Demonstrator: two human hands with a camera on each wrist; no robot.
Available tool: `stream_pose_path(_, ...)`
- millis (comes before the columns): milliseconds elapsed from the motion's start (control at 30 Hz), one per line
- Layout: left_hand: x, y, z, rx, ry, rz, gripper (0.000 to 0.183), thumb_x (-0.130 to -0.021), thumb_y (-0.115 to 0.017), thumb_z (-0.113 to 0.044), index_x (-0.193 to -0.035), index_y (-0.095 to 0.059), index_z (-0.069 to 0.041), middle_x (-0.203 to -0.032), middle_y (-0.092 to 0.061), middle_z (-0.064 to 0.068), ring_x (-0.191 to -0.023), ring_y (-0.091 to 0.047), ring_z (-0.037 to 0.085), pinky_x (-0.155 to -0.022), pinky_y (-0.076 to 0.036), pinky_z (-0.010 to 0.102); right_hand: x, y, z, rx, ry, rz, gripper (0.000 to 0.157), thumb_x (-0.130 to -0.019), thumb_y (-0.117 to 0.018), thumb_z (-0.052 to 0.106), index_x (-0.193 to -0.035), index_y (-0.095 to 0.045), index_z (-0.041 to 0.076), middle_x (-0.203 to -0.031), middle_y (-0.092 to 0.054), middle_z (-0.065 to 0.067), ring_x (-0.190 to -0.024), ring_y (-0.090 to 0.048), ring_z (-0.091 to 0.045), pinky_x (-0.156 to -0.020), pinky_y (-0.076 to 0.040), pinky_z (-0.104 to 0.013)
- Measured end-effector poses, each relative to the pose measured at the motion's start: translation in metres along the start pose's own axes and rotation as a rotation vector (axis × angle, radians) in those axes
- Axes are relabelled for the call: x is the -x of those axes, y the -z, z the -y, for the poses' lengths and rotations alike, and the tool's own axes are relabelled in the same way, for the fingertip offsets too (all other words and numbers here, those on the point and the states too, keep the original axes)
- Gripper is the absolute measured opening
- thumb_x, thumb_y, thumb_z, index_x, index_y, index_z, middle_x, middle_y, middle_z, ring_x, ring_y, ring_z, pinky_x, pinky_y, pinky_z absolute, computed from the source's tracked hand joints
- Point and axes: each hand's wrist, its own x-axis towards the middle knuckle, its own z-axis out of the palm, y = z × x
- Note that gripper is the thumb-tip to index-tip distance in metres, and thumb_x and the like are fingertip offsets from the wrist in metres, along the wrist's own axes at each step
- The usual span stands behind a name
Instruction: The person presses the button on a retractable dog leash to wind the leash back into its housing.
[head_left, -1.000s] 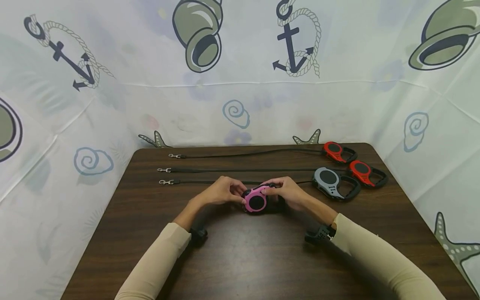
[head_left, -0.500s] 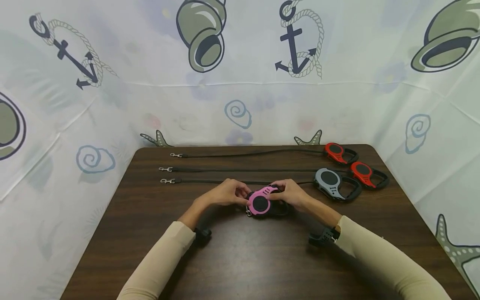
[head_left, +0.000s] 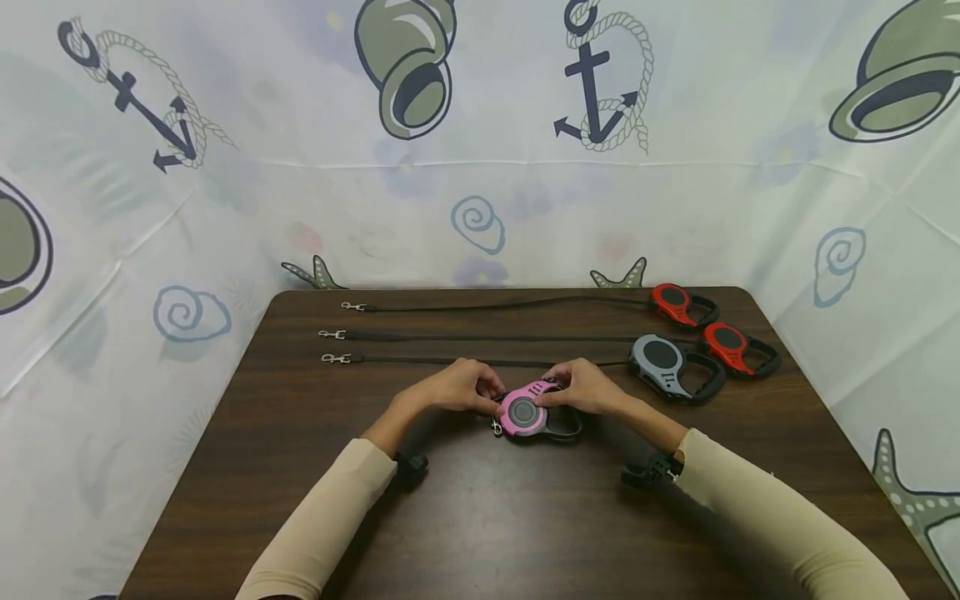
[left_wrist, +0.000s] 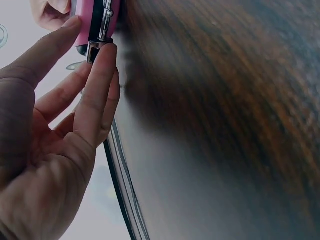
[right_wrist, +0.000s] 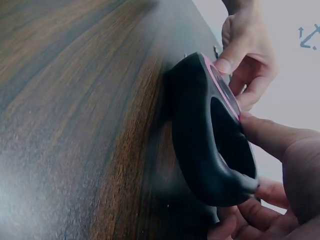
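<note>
A pink retractable dog leash [head_left: 523, 412] with a black handle lies between both hands near the middle of the table, its grey round centre facing up. My left hand [head_left: 459, 386] holds its left end. In the left wrist view, the thumb is on the pink casing [left_wrist: 86, 20] and a fingertip is at the metal fitting beside the silver snap hook [left_wrist: 106, 22]. My right hand [head_left: 588, 387] pinches the casing where it meets the handle, thumb on the top face. The right wrist view shows the black looped handle [right_wrist: 192, 135] close up, with fingers beneath its far side.
A grey retractable leash [head_left: 654, 353] and two red ones, one at the back [head_left: 671, 300] and one at the right [head_left: 726, 337], lie on the brown table [head_left: 480, 517]. Their black cords stretch left to silver snap hooks [head_left: 335, 358]. A printed curtain [head_left: 405, 225] stands behind.
The pink leash has shifted slightly right and turned, so its face and handle show more fully and its hook has come into view. Both hands have moved slightly right with it.
</note>
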Motion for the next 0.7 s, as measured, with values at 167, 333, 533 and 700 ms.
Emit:
stream_pose_path(167, -0.0005, 0.0001, 0.0001, 0.006, 0.013, 0.026, 0.029, -0.092, -0.085, -0.021, -0.114, -0.077, -0.004, -0.094, -0.073, 0.0, -0.084, -0.064, 0.005, -0.077, -0.054, 0.022, 0.0006, 0.0005, -0.0027, 0.062, 0.032, -0.008, 0.036, -0.089, -0.086, 0.038, -0.112, -0.081, 0.011, -0.094, -0.072, 0.002, -0.085, -0.057, -0.015, -0.075, -0.045, -0.031)
stream_pose_path(333, -0.0014, -0.0006, 0.0009, 0.029, 0.023, 0.041, 0.029, -0.093, -0.083, -0.02, -0.116, -0.076, -0.004, -0.093, -0.072, -0.001, -0.083, -0.063, 0.007, -0.076, -0.054, 0.023, 0.0036, 0.0002, -0.0036, 0.096, 0.03, -0.017, 0.038, -0.088, -0.087, 0.041, -0.112, -0.081, 0.012, -0.09, -0.071, 0.003, -0.082, -0.057, -0.015, -0.072, -0.045, -0.031)
stream_pose_path(533, -0.0025, 0.0001, 0.0005, 0.029, 0.024, 0.051, 0.029, -0.094, -0.083, -0.02, -0.117, -0.076, -0.004, -0.092, -0.071, -0.001, -0.082, -0.063, 0.006, -0.074, -0.053, 0.022, 0.0058, -0.0011, -0.0048, 0.13, 0.036, -0.04, 0.039, -0.087, -0.087, 0.043, -0.111, -0.082, 0.013, -0.094, -0.073, 0.004, -0.082, -0.059, -0.013, -0.073, -0.048, -0.03)
stream_pose_path(700, -0.0023, 0.0016, 0.0008, 0.031, 0.019, 0.044, 0.029, -0.094, -0.083, -0.021, -0.117, -0.076, -0.004, -0.09, -0.072, -0.001, -0.08, -0.065, 0.005, -0.073, -0.054, 0.022, 0.0099, 0.0033, -0.0052, 0.128, 0.059, -0.065, 0.04, -0.087, -0.087, 0.042, -0.112, -0.082, 0.012, -0.098, -0.076, 0.002, -0.086, -0.062, -0.014, -0.076, -0.05, -0.032)
